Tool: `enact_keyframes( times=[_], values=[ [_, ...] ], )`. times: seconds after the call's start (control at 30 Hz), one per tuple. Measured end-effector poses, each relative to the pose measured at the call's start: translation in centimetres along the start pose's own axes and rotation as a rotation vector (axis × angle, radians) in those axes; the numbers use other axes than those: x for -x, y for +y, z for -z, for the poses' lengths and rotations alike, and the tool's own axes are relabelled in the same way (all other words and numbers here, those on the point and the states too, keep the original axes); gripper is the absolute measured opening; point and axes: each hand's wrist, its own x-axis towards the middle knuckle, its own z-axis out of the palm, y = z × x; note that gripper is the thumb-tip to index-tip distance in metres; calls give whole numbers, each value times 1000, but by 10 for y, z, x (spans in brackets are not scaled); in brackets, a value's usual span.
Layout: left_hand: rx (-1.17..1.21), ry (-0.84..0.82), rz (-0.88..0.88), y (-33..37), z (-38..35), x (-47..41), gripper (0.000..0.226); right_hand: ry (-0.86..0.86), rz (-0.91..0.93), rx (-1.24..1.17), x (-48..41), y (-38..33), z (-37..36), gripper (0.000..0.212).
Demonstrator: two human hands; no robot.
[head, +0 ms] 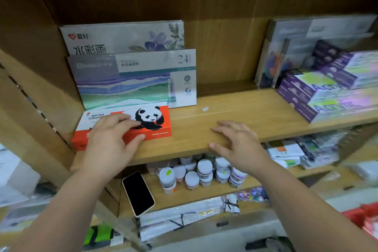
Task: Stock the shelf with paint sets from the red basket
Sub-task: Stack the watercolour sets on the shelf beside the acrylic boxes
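Observation:
A red and white panda paint set [151,120] lies flat at the left front of the wooden shelf [235,116]. My left hand [110,139] rests on top of it, fingers over the lid and thumb against its front edge. My right hand [237,141] hovers over the bare shelf front with fingers spread, holding nothing. Behind the panda box a 24-colour watercolour set [137,77] stands upright, with a larger flowered box [122,37] leaning behind it. A corner of the red basket [364,217] shows at the lower right.
Purple acrylic boxes [327,90] are stacked at the shelf's right, with upright boxes [286,51] behind them. On the shelf below sit several small paint jars [202,174] and a black phone [138,193]. Packaged goods [302,149] fill the lower right.

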Motion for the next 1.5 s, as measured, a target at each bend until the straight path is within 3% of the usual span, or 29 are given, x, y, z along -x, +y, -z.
enact_keyframes(
  times=[0.2, 0.4, 0.57, 0.73, 0.9, 1.0, 1.13, 1.37, 1.5],
  values=[
    [61, 1, -163, 147, -67, 7, 45, 55, -154, 22, 96, 106, 41, 54],
    [176, -318, -323, 325, -184, 67, 50, -42, -577, -110, 256, 282, 57, 81],
    [214, -748, -253, 424, -295, 129, 78, -152, -906, -238, 374, 377, 61, 50],
    [112, -1035, -211, 440, -409, 162, 81, -235, -1137, -334, 429, 440, 42, 62],
    [71, -1086, -52, 429, -496, 182, 103, -243, -1229, -379, 428, 482, 28, 49],
    [121, -1132, 93, 440, -506, 188, 111, -248, -1277, -441, 421, 502, 21, 45],
    [92, -1150, 210, 455, -505, 193, 108, -261, -1328, -472, 412, 531, 14, 51],
    [64, -1009, 328, 468, -514, 207, 103, -209, -1366, -499, 378, 589, -5, 65],
    [-17, -935, 281, 470, -518, 216, 102, -180, -1365, -504, 350, 627, -25, 51]
  ],
)
